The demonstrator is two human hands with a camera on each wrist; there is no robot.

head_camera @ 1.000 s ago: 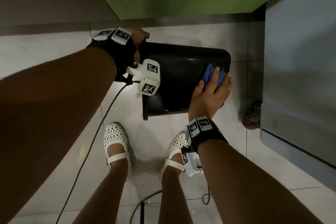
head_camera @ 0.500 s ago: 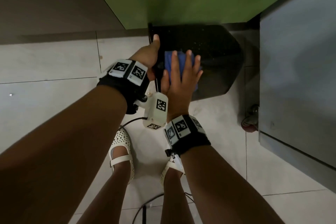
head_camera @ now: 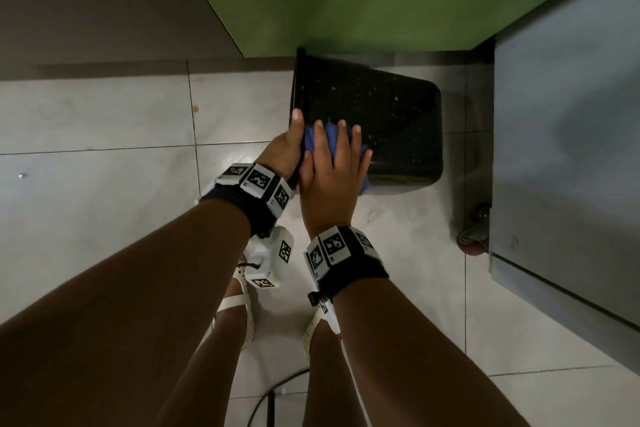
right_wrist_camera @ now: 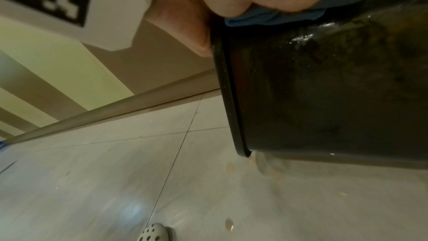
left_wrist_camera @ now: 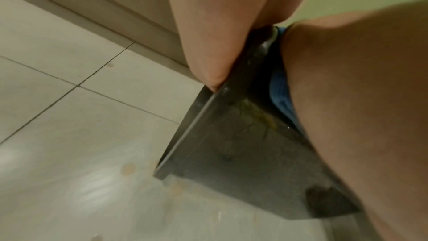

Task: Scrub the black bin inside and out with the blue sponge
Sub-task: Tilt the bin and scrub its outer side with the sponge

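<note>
A: Now my right hand (head_camera: 329, 180) has slid the blue sponge (head_camera: 334, 135) back to the rim of the black bin (head_camera: 391, 121)

B: And your hands?

A: Left hand (head_camera: 285, 149) grips the rim; right presses flat. Bin lies on the floor (head_camera: 104, 135). Outside still speckled, inside hidden, so much is left, I think

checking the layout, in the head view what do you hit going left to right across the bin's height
left hand → blue sponge under the right hand → black bin → caster wheel → grey cabinet
</note>
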